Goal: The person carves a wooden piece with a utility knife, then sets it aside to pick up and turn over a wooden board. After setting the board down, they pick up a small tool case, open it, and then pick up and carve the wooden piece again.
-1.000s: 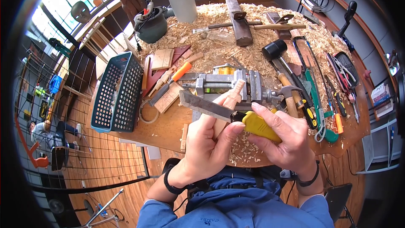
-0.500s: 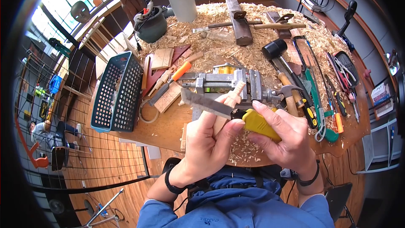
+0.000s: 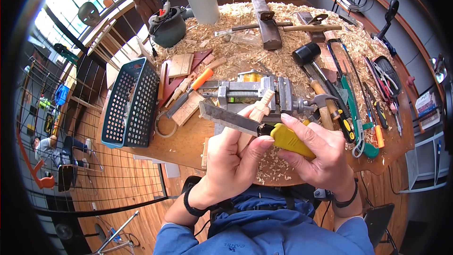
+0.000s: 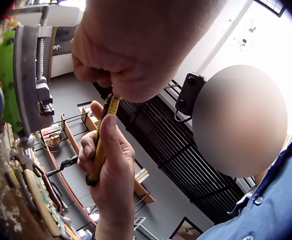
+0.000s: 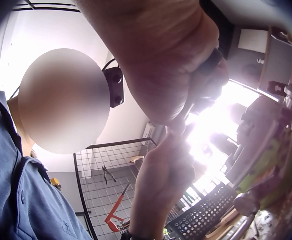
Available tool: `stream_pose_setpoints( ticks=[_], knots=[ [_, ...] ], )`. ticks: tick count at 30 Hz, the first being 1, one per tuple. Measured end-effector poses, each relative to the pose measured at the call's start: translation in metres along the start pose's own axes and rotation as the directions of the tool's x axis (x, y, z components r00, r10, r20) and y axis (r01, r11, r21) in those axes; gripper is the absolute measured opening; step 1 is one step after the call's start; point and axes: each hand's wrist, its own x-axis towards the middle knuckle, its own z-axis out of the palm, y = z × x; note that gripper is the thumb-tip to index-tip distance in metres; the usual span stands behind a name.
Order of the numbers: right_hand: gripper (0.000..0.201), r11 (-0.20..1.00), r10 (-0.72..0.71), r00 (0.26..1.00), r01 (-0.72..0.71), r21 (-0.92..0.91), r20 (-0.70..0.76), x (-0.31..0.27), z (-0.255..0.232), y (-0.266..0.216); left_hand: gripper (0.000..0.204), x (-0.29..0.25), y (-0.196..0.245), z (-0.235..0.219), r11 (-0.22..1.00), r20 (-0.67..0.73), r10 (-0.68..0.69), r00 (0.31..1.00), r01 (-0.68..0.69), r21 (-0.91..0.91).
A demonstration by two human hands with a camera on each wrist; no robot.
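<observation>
In the head view my left hand (image 3: 230,163) grips a small carved wooden piece (image 3: 260,107), its notched end sticking up past the fingers. My right hand (image 3: 321,153) holds a yellow utility knife (image 3: 290,140). The wide blade (image 3: 229,119) extends leftward across the wood, and the left thumb rests by the knife's black blade end. The left wrist view shows the right hand (image 4: 113,170) wrapped round the yellow handle (image 4: 100,150). Glare and the hand in front hide most of the contact in the right wrist view.
Behind the hands stands a metal vise (image 3: 245,92). A perforated basket (image 3: 130,104) is at the left, near an orange-handled chisel (image 3: 202,80). A black mallet (image 3: 306,54), hammer and saws lie at the right. Wood shavings (image 3: 231,59) cover the back, with two planes among them.
The blade tilted slightly and shifted over the wood, then came back near its earlier angle. Both hands keep their holds and have barely moved.
</observation>
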Motion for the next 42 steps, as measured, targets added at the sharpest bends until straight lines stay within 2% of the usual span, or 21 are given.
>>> stream_pose_setpoints(
  ticks=[7,9,10,12,13,16,18,25,28,30,34,36,40,42],
  knots=[
    [0.064,1.000,0.006,1.000,-0.006,-0.017,-0.030,0.000,0.003,-0.001,0.051,-0.002,0.002,-0.004,0.993,0.040,-0.108,0.993,0.105,0.060],
    [0.064,1.000,0.007,0.999,-0.008,-0.010,-0.036,0.001,0.002,-0.002,0.051,0.003,-0.002,-0.002,0.991,-0.004,0.081,0.997,-0.081,0.109],
    [0.064,1.000,0.003,1.000,-0.003,-0.006,-0.018,0.001,0.000,-0.002,0.051,0.001,-0.003,0.000,0.991,-0.003,0.082,0.997,-0.081,0.109],
    [0.064,1.000,-0.001,1.000,0.001,-0.001,0.000,0.001,-0.002,-0.003,0.051,-0.005,-0.002,0.003,0.981,-0.025,-0.117,0.993,0.112,-0.158],
    [0.065,1.000,0.004,1.000,-0.004,-0.004,0.013,0.001,-0.003,-0.003,0.051,-0.004,0.000,0.003,0.981,-0.025,-0.117,0.993,0.112,-0.158],
    [0.065,1.000,0.003,1.000,-0.003,-0.005,0.013,0.000,-0.001,-0.001,0.050,0.000,0.003,0.001,0.984,-0.007,-0.097,0.995,0.095,-0.148],
    [0.065,1.000,-0.004,1.000,0.004,-0.002,0.000,0.000,0.000,-0.001,0.049,0.001,0.002,-0.002,0.999,0.006,-0.037,0.999,0.038,-0.026],
    [0.065,1.000,0.000,1.000,-0.001,-0.014,-0.026,0.001,0.001,-0.001,0.049,-0.001,0.003,-0.003,0.995,0.021,-0.088,0.996,0.087,0.057],
    [0.065,1.000,0.012,1.000,-0.012,-0.005,0.003,0.000,-0.001,-0.002,0.049,0.001,0.001,0.002,0.999,-0.005,-0.019,1.000,0.018,-0.031],
    [0.065,1.000,0.017,1.000,-0.017,-0.001,0.025,0.000,-0.001,-0.002,0.050,0.000,0.002,0.006,0.963,-0.031,-0.105,0.994,0.094,-0.251],
    [0.064,1.000,0.011,1.000,-0.011,-0.004,0.000,0.000,0.001,-0.002,0.050,0.002,0.002,0.002,0.990,-0.023,-0.025,0.999,0.022,-0.140],
    [0.064,1.000,0.012,1.000,-0.012,-0.011,-0.002,0.000,0.001,-0.002,0.051,0.000,0.002,-0.002,0.999,0.017,-0.034,0.999,0.033,0.013],
    [0.064,1.000,0.018,1.000,-0.018,-0.020,-0.017,0.000,0.002,-0.002,0.051,0.000,0.001,-0.002,0.998,0.017,-0.022,1.000,0.021,0.052],
    [0.064,1.000,0.022,1.000,-0.022,-0.016,-0.014,0.001,0.000,-0.003,0.052,-0.001,0.004,-0.002,0.995,0.027,-0.093,0.995,0.094,-0.041]
  ],
)
